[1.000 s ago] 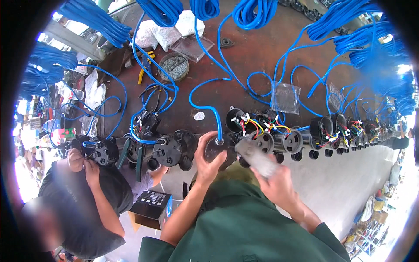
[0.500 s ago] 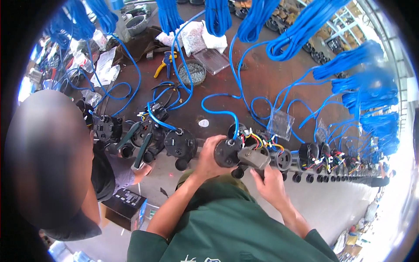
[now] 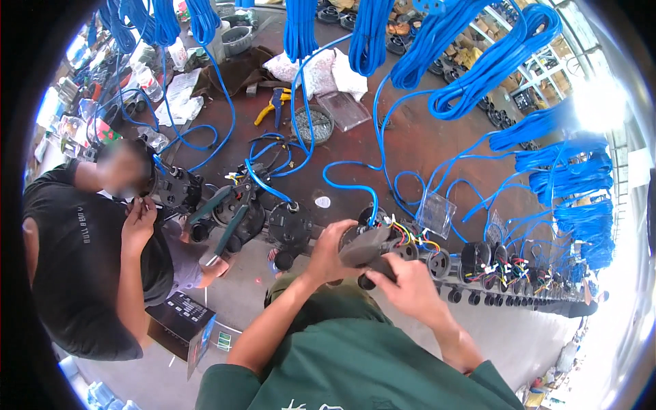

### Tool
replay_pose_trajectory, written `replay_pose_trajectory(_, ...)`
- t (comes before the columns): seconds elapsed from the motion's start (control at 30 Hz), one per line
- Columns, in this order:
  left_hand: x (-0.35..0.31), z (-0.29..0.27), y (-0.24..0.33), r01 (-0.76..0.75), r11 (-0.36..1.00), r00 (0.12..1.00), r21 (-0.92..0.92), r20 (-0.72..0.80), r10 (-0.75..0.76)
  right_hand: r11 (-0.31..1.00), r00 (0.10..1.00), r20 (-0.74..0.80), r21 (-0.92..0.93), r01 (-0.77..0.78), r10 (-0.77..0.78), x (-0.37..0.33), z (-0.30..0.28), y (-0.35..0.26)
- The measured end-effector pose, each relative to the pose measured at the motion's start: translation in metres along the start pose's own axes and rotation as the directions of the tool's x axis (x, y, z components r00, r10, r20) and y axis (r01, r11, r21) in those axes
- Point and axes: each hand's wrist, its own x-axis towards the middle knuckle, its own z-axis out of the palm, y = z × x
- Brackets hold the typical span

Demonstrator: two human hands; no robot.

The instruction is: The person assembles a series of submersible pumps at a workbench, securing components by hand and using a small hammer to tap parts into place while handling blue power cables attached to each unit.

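My left hand (image 3: 329, 254) is wrapped round the side of a round black housing (image 3: 350, 236), from whose top a blue cable (image 3: 374, 205) rises. In my right hand (image 3: 412, 281) is the dark handle of a grey tool (image 3: 366, 249) with a broad, rounded body. Its kind is unclear. The tool lies over the housing and hides most of its top face. Coloured wires (image 3: 408, 232) stick out just right of it. Another closed black housing (image 3: 290, 225) stands to the left, and an open black housing (image 3: 438, 262) to the right.
Long-handled green cutters (image 3: 232, 229) lean across a housing at left. A co-worker (image 3: 96, 253) sits beyond them. Yellow-blue pliers (image 3: 275, 107) and a bowl of small parts (image 3: 321, 132) lie on the bench (image 3: 294, 184). Blue cable coils (image 3: 471, 55) hang above; more housings line the right.
The grey tool has moved left over the housing and turned, with my right hand following. The view has shifted, and the co-worker at left has leaned back from the foreground.
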Motion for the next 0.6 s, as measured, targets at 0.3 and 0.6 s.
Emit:
replay_pose_trajectory(0.3, 0.007, 0.000, 0.012, 0.023, 0.995, 0.999, 0.101, 0.034, -0.026, 0.921, 0.958, -0.267, -0.335, -0.198, 0.109, -0.028, 0.029, 0.071)
replay_pose_trajectory(0.6, 0.000, -0.009, 0.012, -0.010, 0.997, 1.000, 0.077, -0.022, 0.012, 0.958, 0.898, -0.376, 0.077, 0.275, -0.228, -0.007, -0.036, -0.041)
